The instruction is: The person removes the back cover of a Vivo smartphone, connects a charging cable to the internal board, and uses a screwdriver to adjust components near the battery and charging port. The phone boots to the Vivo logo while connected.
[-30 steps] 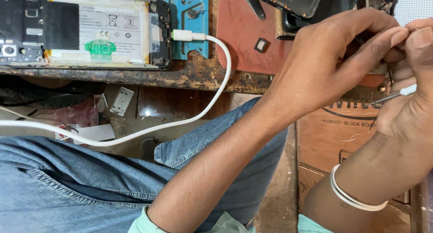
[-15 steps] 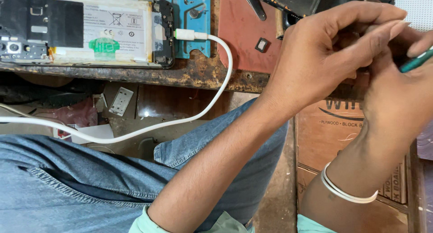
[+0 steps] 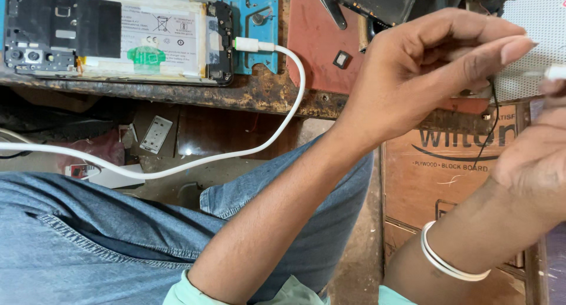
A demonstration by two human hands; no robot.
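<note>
My left hand (image 3: pixel 424 75) is raised over the bench edge with thumb and fingers pinched together. A thin black wire (image 3: pixel 484 134) hangs down from under the pinch. My right hand (image 3: pixel 530 157) sits at the right edge, mostly cut off, with a white bangle (image 3: pixel 448 263) on its wrist. Its fingers are closed around a tool, of which only a white tip (image 3: pixel 557 72) shows. An opened phone (image 3: pixel 118 36) with its battery bare lies on a blue mat (image 3: pixel 259 22) at the top left. A white cable (image 3: pixel 283 122) is plugged into it.
The cable loops down across my jeans (image 3: pixel 88 240) to the left. A red mat (image 3: pixel 318 39) holds a small black square part (image 3: pixel 341 58). A dark phone piece (image 3: pixel 383 1) lies at the top. A plywood board (image 3: pixel 436 175) stands below the worn bench edge (image 3: pixel 177 92).
My hands have drifted right and slightly apart. The green-handled tool seen half a second ago is out of view; only a white tip shows now. The phone and cable stay put.
</note>
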